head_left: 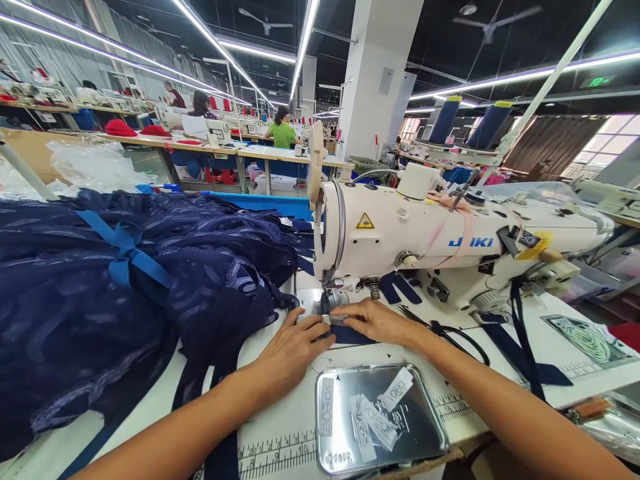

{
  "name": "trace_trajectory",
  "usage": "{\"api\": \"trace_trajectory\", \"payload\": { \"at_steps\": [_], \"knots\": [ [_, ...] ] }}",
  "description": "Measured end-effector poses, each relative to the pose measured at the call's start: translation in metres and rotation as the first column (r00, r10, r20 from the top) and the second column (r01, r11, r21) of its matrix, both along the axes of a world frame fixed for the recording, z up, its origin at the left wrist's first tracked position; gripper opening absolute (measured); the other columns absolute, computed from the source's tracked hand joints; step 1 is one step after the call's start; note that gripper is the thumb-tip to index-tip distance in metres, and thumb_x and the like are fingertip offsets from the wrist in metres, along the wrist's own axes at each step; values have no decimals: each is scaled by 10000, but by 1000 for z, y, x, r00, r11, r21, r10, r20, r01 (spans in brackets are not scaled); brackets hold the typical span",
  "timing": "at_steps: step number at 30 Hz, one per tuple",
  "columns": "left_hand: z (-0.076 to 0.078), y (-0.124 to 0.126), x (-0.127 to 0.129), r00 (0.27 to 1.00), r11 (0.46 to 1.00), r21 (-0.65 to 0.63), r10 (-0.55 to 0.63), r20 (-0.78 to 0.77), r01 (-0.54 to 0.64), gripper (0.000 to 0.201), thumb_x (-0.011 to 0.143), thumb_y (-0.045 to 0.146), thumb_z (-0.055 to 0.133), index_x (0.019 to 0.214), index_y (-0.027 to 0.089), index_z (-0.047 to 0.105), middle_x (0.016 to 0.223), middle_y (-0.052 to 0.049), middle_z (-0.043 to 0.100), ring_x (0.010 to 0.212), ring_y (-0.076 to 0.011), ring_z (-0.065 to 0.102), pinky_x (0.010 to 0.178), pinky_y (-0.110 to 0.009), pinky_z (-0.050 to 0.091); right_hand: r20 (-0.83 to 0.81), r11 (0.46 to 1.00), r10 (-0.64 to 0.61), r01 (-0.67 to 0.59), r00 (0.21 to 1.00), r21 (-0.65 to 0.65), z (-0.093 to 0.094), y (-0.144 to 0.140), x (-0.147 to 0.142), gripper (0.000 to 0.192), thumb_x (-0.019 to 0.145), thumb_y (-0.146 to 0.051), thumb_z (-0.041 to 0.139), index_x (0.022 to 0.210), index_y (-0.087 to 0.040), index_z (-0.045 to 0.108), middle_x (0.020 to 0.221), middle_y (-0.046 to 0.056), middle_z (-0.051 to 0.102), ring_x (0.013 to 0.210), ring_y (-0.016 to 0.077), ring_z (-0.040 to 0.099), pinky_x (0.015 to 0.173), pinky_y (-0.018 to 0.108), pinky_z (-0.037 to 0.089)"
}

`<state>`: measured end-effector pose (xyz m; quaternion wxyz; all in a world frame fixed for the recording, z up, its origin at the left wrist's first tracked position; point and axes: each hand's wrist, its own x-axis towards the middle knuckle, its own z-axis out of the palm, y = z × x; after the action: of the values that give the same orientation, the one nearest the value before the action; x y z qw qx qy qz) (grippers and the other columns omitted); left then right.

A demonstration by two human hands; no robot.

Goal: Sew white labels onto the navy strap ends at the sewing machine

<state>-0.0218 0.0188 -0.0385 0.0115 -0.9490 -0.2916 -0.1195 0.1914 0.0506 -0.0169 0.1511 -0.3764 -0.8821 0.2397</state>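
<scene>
A navy fabric strip (353, 335) lies at the front of the sewing machine's needle plate (307, 300). My left hand (300, 341) rests flat at the plate's front edge, fingers spread, its tips beside the strip. From the other side, my right hand (373, 321) has its bent fingers on the strip, close to the presser foot (326, 303). A small pale piece shows between my fingertips, too small to make out. Above both hands is the white sewing machine head (390, 227). In front of them sits a metal tray (325, 460) with several white "valege" labels (377, 423).
A large heap of navy sheer garments (90, 320), tied with a blue ribbon (127, 257), covers the left side. Black-handled scissors (465, 340) lie behind my right forearm. Navy strips (530, 360) hang at the right. Thread cones (444, 120) stand behind; a person (283, 132) sits farther off.
</scene>
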Motion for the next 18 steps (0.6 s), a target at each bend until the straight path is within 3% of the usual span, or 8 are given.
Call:
{"api": "trace_trajectory", "payload": {
  "at_steps": [9,18],
  "knots": [
    [6,-2,3,1000,1000,6,0,-11,0,452,709,-29,399,1083,189,528,1107,-78,579,1064,-230,482,907,-454,279,95,998,20,-25,995,55,7,1,-4,332,829,-160,450,1129,-242,567,1073,17,624,945,173,595,848,291,427],
    [4,1,5,999,996,85,-14,-41,17,325,766,28,428,1033,170,548,1022,-80,611,979,-224,526,834,-403,326,56,983,71,-80,996,165,-7,1,1,317,860,-177,415,1143,-201,555,1008,54,653,857,166,622,745,263,447]
  ]
}}
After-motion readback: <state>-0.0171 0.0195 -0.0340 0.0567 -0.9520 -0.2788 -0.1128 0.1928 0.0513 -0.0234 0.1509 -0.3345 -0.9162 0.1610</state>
